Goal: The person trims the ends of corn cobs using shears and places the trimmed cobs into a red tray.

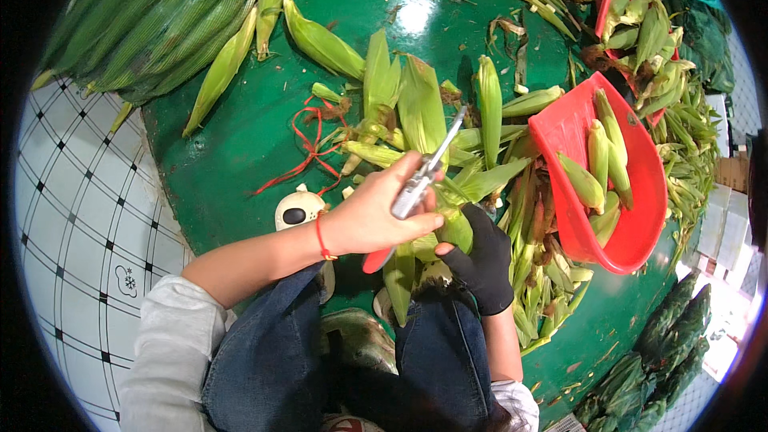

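Left fingers [422,225] grip a knife [414,192] (gloved right fingers [478,224]: corn [457,234]).

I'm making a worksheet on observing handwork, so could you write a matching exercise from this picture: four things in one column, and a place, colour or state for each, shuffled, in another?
Column one
1. left hand
2. right hand
3. red string
4. scoop

Column two
A. red, with ears of corn inside
B. in a black glove
C. lying on the green floor
D. bare, gripping a bladed tool

Pairs: 1-D, 2-B, 3-C, 4-A
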A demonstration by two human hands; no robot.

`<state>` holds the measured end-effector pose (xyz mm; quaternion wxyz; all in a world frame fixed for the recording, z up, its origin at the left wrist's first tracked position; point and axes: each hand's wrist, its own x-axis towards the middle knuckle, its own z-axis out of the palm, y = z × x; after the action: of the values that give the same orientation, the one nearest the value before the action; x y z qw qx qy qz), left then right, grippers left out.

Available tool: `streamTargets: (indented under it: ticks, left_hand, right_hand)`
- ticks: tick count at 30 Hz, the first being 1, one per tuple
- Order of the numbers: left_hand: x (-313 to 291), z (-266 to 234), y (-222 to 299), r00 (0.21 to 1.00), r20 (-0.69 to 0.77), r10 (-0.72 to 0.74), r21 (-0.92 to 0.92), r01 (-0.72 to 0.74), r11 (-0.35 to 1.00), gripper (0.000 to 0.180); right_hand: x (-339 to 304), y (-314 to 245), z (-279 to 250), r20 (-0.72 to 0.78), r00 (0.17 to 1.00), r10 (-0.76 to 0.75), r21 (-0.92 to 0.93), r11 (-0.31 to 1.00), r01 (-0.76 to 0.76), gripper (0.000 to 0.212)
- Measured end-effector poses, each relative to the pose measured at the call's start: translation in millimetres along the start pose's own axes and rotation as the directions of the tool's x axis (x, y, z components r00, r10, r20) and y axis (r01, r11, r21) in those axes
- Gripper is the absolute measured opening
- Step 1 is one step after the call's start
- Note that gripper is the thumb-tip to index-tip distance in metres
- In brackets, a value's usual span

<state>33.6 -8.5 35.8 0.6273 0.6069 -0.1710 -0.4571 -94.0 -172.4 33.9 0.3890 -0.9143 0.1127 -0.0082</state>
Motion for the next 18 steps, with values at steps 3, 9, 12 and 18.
streamTargets:
  ticks: [3,9,12,18]
  left_hand:
    - [0.3,0.0,1.1,1.0,-0.01,-0.017,-0.082,0.016,0.997,0.041]
    - [6.5,2.1,0.9,0.958,-0.026,-0.285,-0.534,0.227,0.814,0.039]
    - [7.5,2.2,7.6,0.951,-0.079,-0.298,-0.575,0.2,0.793,0.039]
    - [5.6,6.6,18.1,0.963,-0.168,-0.21,-0.536,0.089,0.839,0.039]
  right_hand:
    - [2.3,-7.8,4.7,-0.025,0.997,-0.078,-0.126,0.989,0.074,0.063]
    - [10.3,-9.2,13.8,-0.168,0.964,-0.208,-0.297,0.943,0.152,0.061]
    - [17.6,-14.4,18.4,-0.438,0.871,-0.223,-0.315,0.945,0.084,0.05]
    - [31.4,-39.1,2.6,-0.231,0.953,-0.197,-0.345,0.932,0.109,0.027]
